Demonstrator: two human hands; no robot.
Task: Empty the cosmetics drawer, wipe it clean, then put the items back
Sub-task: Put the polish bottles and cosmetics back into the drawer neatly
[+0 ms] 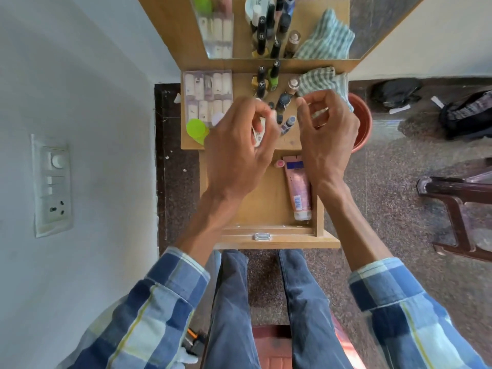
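The wooden drawer point(266, 209) stands pulled out under the dressing table top point(290, 141). Inside it lie a pink tube point(298, 186) along the right wall and a small pink-capped item point(280, 163). My left hand point(237, 150) hovers over the table's front edge with its fingers curled around a small whitish tube point(258, 133). Just right of it, my right hand point(328, 134) is half curled with nothing visible in it. On the top stand nail polish bottles point(266, 78), a clear box of nail tips point(207, 95), a green-lidded jar point(197, 130) and a striped cloth point(320, 79).
A mirror point(279, 27) behind the table top reflects the items. A reddish bucket point(362, 121) sits on the floor to the right, with bags point(468, 115) and a dark chair point(458, 206) beyond. A wall with a socket panel point(52, 182) is close on the left.
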